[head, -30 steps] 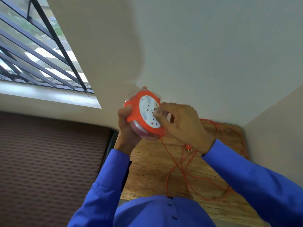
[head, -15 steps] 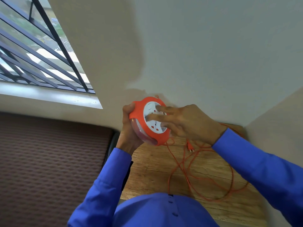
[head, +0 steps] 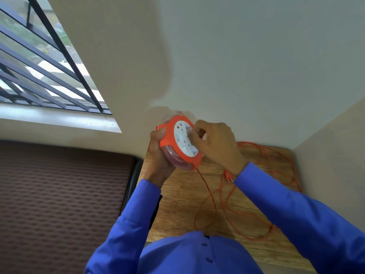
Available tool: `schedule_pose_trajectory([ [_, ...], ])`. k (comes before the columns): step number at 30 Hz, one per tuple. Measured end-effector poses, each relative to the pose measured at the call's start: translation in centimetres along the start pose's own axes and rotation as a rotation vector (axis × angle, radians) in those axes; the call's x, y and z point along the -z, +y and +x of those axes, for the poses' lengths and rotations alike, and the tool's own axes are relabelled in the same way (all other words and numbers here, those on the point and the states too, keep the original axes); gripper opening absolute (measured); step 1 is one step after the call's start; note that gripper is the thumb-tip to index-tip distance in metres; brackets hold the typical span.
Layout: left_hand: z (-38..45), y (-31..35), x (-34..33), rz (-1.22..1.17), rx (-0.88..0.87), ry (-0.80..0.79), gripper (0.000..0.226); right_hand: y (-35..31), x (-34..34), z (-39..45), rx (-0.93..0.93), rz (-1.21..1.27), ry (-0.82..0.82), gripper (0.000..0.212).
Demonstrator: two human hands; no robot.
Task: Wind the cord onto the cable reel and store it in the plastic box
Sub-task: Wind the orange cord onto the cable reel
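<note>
Holding cable reel [head: 178, 143] | left hand [head: 159, 155] | cord [head: 227, 204] loose on table [head: 177, 204]

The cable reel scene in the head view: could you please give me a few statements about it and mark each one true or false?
1. The left hand grips the rim of the orange cable reel. True.
2. The cable reel rests flat on the wooden table. False: it is held up in the air, above the table's far edge.
3. The right hand is at the reel's white socket face. True.
4. All of the orange cord is wound onto the reel. False: loose loops lie across the table.
5. The cord's plug is pushed into a wall socket. False: it lies loose on the table.
</note>
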State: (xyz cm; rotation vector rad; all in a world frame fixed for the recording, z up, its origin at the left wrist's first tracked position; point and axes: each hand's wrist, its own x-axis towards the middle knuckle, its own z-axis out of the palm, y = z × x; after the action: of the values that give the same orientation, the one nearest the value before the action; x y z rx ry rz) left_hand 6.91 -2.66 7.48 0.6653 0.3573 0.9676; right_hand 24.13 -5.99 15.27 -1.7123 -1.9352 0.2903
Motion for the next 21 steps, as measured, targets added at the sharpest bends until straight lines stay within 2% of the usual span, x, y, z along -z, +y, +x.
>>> schedule_pose_trajectory([
  [1, -0.1, 0.0, 0.1, -0.021, 0.018, 0.027, 0.079, 0.0, 0.5, -0.6, 0.131, -0.012, -0.003, 0.020],
  [4, -0.2, 0.5, 0.0, -0.096, 0.032, 0.013, 0.083, 0.9, 1.5, -1.8, 0.417, -0.049, -0.202, 0.044],
  [6, -0.1, 0.6, 0.1, -0.125, 0.059, -0.039, 0.082, 1.3, 2.4, -1.6, 0.487, -0.167, -0.265, 0.050],
  [9, 0.0, 0.3, 0.1, -0.162, 0.115, -0.100, 0.083, 1.5, 2.8, -1.1, 0.526, -0.257, -0.217, 0.052],
  [11, 0.3, 0.1, 0.2, -0.123, 0.116, -0.088, 0.086, 1.2, 2.6, -1.0, 0.400, -0.121, -0.135, 0.056],
  [13, 0.6, -0.3, 0.3, -0.066, 0.105, -0.029, 0.088, 0.4, 2.3, -0.5, 0.124, 0.100, -0.048, 0.052],
  [15, 0.7, -0.9, 0.3, -0.054, 0.100, 0.026, 0.091, 0.0, 1.6, 0.4, -0.072, 0.146, -0.009, 0.053],
  [17, 0.6, -1.1, 0.1, -0.021, 0.044, 0.004, 0.087, -0.1, 1.2, 1.0, -0.179, 0.146, -0.065, 0.071],
  [18, 0.4, -1.0, -0.1, -0.025, 0.008, -0.069, 0.081, -0.2, 1.1, 1.0, -0.217, 0.170, -0.104, 0.073],
  [19, 0.3, -0.9, -0.2, -0.050, 0.001, -0.124, 0.076, -0.2, 1.1, 0.9, -0.229, 0.165, -0.122, 0.073],
  [21, -0.1, -0.5, -0.4, -0.051, 0.032, -0.060, 0.076, -0.2, 1.0, 0.3, -0.151, 0.038, -0.079, 0.063],
])
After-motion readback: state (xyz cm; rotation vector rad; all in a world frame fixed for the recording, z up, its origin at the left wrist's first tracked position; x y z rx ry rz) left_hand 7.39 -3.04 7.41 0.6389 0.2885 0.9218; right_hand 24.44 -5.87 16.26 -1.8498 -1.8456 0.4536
